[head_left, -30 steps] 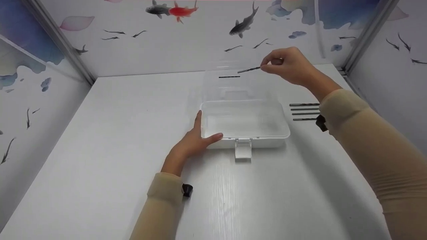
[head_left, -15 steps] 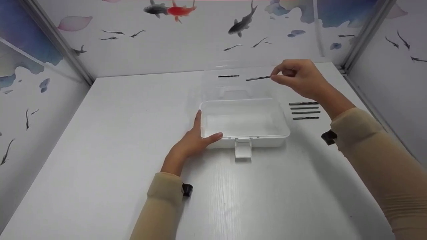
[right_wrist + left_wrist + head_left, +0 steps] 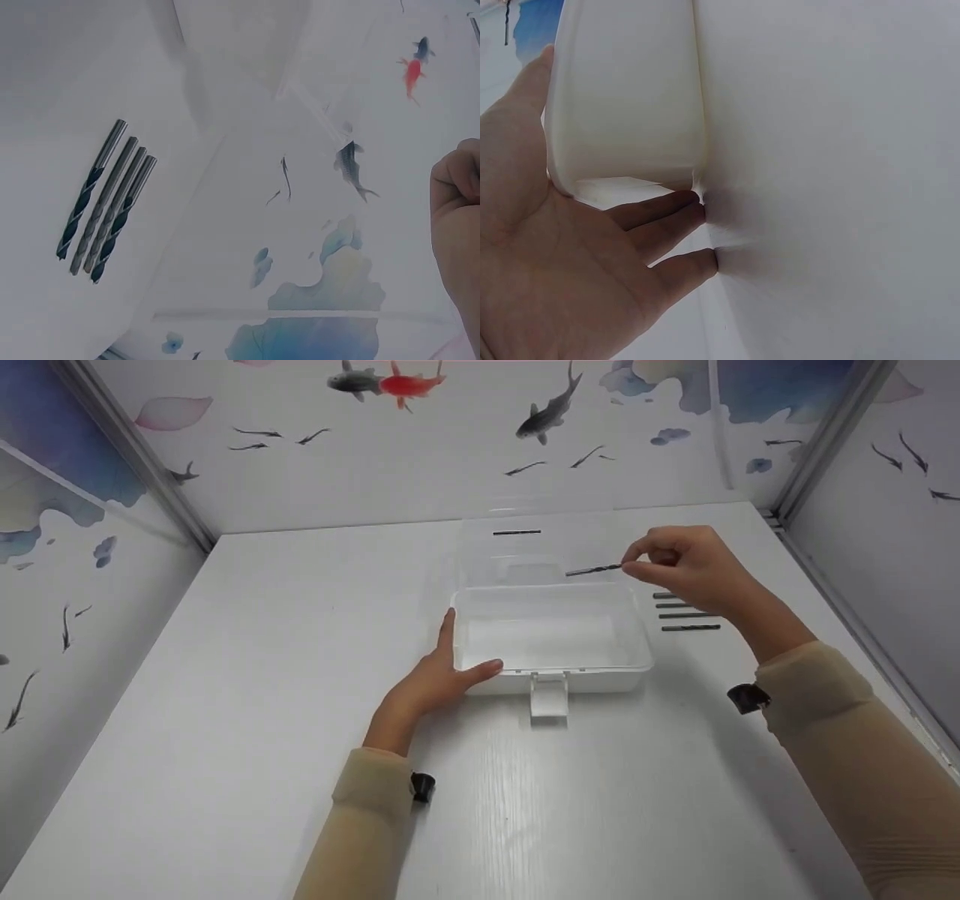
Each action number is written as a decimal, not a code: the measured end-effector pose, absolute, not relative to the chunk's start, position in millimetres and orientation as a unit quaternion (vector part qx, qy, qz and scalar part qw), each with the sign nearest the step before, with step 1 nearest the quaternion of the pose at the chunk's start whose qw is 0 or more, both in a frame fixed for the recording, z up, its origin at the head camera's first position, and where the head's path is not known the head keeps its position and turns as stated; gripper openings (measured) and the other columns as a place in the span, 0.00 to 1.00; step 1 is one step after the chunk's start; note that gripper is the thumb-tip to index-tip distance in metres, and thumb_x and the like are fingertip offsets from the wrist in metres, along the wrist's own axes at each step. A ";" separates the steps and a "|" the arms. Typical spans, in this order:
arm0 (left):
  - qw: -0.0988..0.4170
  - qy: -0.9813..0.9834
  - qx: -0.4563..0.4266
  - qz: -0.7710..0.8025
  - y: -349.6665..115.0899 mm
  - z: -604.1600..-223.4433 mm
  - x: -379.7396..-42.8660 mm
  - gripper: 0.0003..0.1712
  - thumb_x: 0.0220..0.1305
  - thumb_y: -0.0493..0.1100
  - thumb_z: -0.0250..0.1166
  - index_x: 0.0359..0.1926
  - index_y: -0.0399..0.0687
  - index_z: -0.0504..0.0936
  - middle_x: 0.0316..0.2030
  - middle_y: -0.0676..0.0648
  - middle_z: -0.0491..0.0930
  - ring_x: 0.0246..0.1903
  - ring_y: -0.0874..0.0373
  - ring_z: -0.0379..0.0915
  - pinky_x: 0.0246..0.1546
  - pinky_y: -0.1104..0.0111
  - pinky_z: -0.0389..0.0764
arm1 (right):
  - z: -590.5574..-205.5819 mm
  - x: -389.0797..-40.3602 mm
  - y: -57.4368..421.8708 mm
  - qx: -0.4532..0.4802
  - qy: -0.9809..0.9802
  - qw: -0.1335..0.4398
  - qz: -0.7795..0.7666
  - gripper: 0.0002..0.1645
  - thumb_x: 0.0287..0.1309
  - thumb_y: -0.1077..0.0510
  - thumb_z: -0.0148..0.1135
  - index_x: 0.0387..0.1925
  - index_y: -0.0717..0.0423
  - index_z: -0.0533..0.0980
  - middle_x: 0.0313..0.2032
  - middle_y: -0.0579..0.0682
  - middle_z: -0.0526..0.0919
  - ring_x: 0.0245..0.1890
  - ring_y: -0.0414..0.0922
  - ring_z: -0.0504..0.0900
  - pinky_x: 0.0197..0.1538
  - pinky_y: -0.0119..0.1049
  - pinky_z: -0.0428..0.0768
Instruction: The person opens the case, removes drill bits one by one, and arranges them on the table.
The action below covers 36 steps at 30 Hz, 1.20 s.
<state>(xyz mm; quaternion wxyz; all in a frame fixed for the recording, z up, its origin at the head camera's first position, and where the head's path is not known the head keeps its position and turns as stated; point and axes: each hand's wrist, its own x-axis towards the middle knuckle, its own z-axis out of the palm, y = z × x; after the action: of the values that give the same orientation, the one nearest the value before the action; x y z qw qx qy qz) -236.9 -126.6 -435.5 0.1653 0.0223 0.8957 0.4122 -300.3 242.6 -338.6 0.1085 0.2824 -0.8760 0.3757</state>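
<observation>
My right hand (image 3: 694,566) pinches a drill bit (image 3: 591,570) between thumb and fingertips, its plain shank pointing left above the back right of a white plastic box (image 3: 551,681). The box stands with its clear lid (image 3: 480,547) tipped back. My left hand (image 3: 431,679) rests against the box's front left corner, thumb on the front rim and straight fingers along the left wall. In the left wrist view, fingertips (image 3: 707,261) touch the table beside the box wall (image 3: 630,97). The right wrist view shows only part of my right hand (image 3: 457,210).
Several drill bits (image 3: 690,628) lie in a row right of the box, partly behind my right hand. Another drill bit (image 3: 517,532) shows in the lid area. An open latch (image 3: 550,696) hangs at the box front. Fish-printed walls (image 3: 450,472) enclose the white table (image 3: 285,660).
My right hand has moved toward me and to the right, bringing the pinched drill bit lower, close to the box's back edge. The left hand and the box have stayed put.
</observation>
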 end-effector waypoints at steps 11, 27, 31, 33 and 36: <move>0.169 0.891 0.025 0.421 -128.2 -434.3 -235.8 0.74 0.62 0.77 0.68 0.85 0.67 0.22 0.86 0.38 0.49 0.83 0.41 0.54 0.81 0.45 0.59 | -352.6 -280.2 272.6 0.263 -0.871 0.127 0.396 0.03 0.67 0.64 0.72 0.40 0.54 0.89 0.19 0.42 0.59 0.20 0.40 0.58 0.25 0.35 0.61; 0.163 0.895 0.018 0.415 -130.5 -432.6 -232.9 0.74 0.63 0.76 0.68 0.85 0.67 0.22 0.86 0.39 0.49 0.83 0.42 0.54 0.82 0.46 0.58 | -376.2 -270.2 327.7 0.185 -0.875 0.134 0.427 0.05 0.68 0.65 0.70 0.43 0.63 0.87 0.18 0.41 0.59 0.19 0.41 0.55 0.23 0.37 0.56; 0.162 0.894 0.023 0.418 -128.9 -433.1 -234.6 0.74 0.63 0.76 0.68 0.86 0.67 0.23 0.85 0.38 0.50 0.82 0.42 0.56 0.81 0.46 0.60 | -383.5 -274.4 344.9 0.158 -0.890 0.108 0.415 0.07 0.69 0.62 0.70 0.45 0.61 0.87 0.18 0.39 0.63 0.20 0.40 0.58 0.23 0.37 0.59; 0.162 0.892 0.028 0.421 -128.0 -433.7 -235.0 0.74 0.62 0.77 0.68 0.86 0.66 0.22 0.85 0.38 0.51 0.82 0.41 0.57 0.81 0.46 0.60 | -388.9 -275.9 354.5 0.134 -0.900 0.087 0.406 0.09 0.70 0.59 0.70 0.46 0.61 0.87 0.19 0.39 0.66 0.21 0.40 0.61 0.24 0.37 0.61; 0.163 0.890 0.030 0.424 -128.2 -435.0 -234.4 0.74 0.62 0.76 0.68 0.86 0.66 0.22 0.85 0.38 0.51 0.81 0.42 0.57 0.81 0.46 0.60 | -396.6 -278.4 366.8 0.092 -0.917 0.034 0.387 0.14 0.72 0.51 0.69 0.50 0.57 0.86 0.26 0.37 0.76 0.27 0.40 0.69 0.29 0.32 0.69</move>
<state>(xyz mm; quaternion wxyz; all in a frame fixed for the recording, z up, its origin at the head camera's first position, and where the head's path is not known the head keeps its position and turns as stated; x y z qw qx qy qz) -234.4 -128.2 -435.0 0.1628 0.0298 0.8904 0.4240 -278.4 366.8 -396.6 0.0344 0.0920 -0.9166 0.3874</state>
